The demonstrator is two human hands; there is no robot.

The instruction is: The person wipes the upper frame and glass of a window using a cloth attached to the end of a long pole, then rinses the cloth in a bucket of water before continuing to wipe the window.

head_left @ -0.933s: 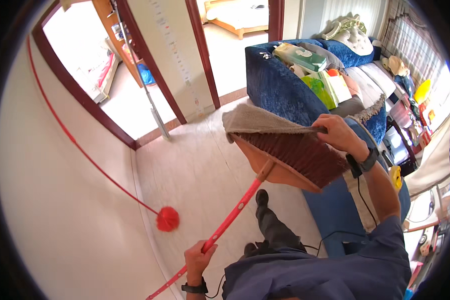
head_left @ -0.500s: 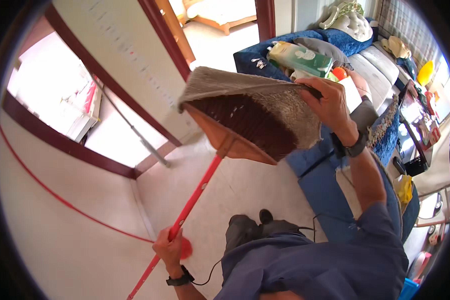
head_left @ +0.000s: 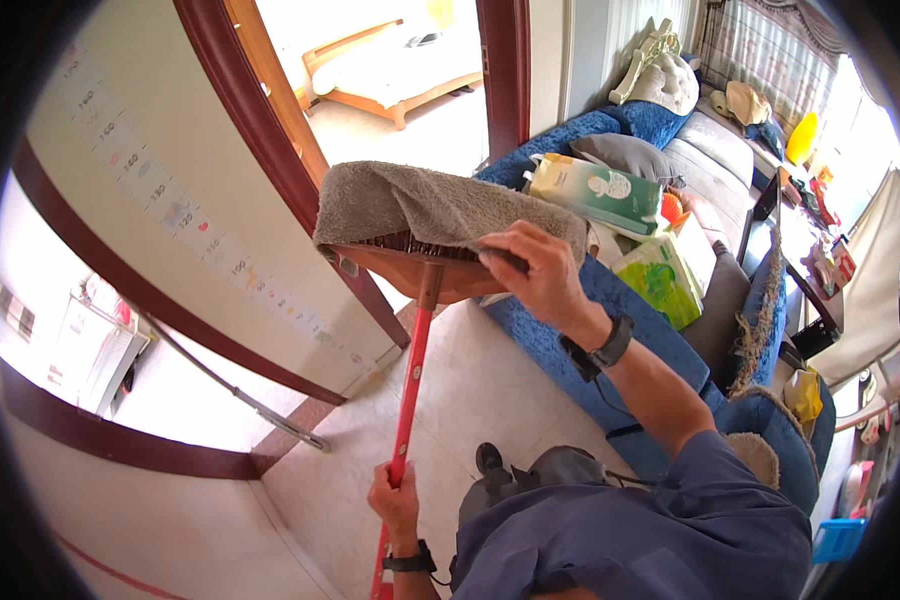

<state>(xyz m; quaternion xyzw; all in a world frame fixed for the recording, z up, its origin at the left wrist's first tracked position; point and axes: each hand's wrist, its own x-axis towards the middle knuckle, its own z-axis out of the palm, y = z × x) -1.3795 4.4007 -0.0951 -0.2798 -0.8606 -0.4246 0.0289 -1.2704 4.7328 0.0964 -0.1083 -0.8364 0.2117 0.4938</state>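
Observation:
A broom is held up in front of me, its red handle slanting up to an orange-brown head with dark bristles partly showing. Over the bristles lies a grey-brown towel, draped across the far side and folded down toward me. My left hand is closed around the lower handle. At the right end of the head, my right hand pinches the towel's edge against the broom. Both wrists wear dark bands.
A blue sofa on the right bears a green pack, a green-and-white pack and cushions. A metal pole leans in the left doorway. Dark red door frames stand ahead, with a height chart on the wall between.
My right hand has brought the towel's near edge down over the bristles, covering most of them. The broom head has shifted left and the handle is more upright. My view has turned.

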